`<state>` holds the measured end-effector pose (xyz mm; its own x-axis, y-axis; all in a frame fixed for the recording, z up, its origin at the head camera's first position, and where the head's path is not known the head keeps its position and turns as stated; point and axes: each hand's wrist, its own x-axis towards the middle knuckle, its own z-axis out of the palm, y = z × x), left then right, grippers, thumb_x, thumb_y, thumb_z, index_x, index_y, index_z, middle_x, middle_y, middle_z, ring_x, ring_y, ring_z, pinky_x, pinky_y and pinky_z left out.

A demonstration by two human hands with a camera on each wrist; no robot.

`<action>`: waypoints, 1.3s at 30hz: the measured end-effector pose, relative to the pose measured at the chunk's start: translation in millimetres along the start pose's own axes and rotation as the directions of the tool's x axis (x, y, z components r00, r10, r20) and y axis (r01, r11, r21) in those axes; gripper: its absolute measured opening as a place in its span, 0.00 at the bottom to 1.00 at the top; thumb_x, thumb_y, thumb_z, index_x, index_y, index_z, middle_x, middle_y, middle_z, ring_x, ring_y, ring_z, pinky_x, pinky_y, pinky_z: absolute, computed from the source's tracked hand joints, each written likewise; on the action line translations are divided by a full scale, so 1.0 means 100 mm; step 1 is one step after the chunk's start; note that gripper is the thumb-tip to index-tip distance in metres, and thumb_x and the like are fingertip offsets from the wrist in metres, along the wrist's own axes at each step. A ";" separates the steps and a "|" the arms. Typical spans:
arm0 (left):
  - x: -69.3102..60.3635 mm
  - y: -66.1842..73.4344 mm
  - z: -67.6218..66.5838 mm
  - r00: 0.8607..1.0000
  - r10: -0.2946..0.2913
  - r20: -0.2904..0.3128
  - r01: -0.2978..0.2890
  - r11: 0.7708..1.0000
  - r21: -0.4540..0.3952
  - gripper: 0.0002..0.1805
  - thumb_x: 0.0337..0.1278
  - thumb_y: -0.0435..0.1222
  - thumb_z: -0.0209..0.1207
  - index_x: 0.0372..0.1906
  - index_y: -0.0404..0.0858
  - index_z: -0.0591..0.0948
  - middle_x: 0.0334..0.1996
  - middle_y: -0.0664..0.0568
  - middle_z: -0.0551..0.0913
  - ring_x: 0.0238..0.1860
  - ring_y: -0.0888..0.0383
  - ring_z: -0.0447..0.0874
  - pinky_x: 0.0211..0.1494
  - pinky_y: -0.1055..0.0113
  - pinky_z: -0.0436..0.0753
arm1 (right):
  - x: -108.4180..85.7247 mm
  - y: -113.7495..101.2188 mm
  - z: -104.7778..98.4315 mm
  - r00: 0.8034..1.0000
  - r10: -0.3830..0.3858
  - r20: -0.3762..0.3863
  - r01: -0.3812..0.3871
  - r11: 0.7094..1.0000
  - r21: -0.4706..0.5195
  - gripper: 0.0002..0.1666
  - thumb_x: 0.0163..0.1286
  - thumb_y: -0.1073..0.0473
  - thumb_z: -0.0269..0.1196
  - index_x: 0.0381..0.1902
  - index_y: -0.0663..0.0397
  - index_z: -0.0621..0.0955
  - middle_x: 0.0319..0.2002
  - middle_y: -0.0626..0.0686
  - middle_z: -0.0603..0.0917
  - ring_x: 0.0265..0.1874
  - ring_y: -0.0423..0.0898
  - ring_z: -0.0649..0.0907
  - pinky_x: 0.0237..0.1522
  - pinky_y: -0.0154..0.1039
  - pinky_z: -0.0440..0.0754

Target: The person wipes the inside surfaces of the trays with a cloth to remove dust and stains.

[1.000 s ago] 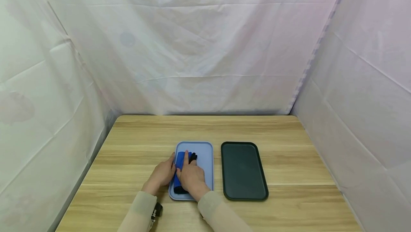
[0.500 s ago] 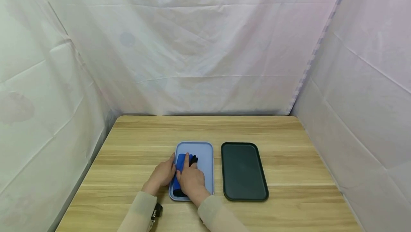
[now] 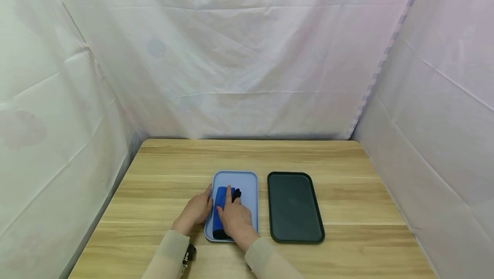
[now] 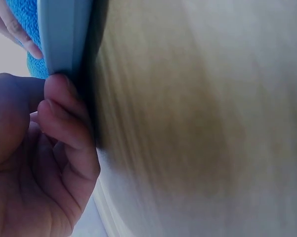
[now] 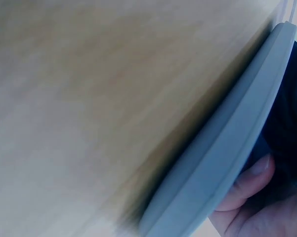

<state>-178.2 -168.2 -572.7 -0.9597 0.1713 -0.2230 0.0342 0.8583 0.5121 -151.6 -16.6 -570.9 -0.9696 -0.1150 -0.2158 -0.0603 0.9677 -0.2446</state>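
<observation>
On the light blue tray (image 3: 245, 179) lies a blue towel (image 3: 221, 204), slightly slanted, with a black cloth piece (image 3: 236, 194) along its right side. The black piece has finger-like ends like a glove's. My right hand (image 3: 236, 219) holds this bundle from above, forefinger extended along it and thumb over the blue part. In the right wrist view, fingers (image 5: 252, 180) are bent between the tray wall and the black cloth. My left hand (image 3: 197, 208) pinches the tray's left rim, its fingers curled under the edge in the left wrist view. The right palm hides part of the bundle.
A dark green tray (image 3: 295, 208) lies just right of the blue one, with a narrow gap between them. Both rest on a wooden table (image 3: 173, 159). White cloth walls (image 3: 247, 73) stand behind it and at both sides.
My right hand and the cloth bundle have slid a little toward me and to the right on the blue tray. My left hand has stayed at the tray rim.
</observation>
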 end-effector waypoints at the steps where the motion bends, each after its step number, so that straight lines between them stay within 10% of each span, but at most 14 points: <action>1: 0.00 0.00 0.00 1.000 -0.002 0.001 0.002 1.000 -0.003 0.32 0.78 0.35 0.50 0.79 0.28 0.60 0.61 0.30 0.82 0.44 0.49 0.87 0.61 0.46 0.83 | 0.00 0.01 -0.01 1.000 0.001 0.002 -0.001 1.000 -0.003 0.48 0.79 0.30 0.50 0.85 0.45 0.52 0.53 0.64 0.83 0.21 0.50 0.81 0.26 0.47 0.82; 39: -0.03 0.02 0.00 1.000 -0.018 -0.004 0.018 1.000 -0.021 0.32 0.79 0.37 0.49 0.80 0.30 0.60 0.67 0.31 0.77 0.46 0.50 0.84 0.65 0.45 0.81 | -0.09 0.29 -0.10 1.000 -0.008 -0.017 0.007 0.998 -0.067 0.46 0.78 0.31 0.51 0.84 0.43 0.55 0.53 0.63 0.84 0.19 0.50 0.80 0.23 0.46 0.81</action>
<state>-175.3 -167.0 -570.6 -0.9613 0.1534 -0.2287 0.0108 0.8509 0.5252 -146.6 15.0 -567.0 -0.9729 -0.1187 -0.1982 -0.0826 0.9799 -0.1818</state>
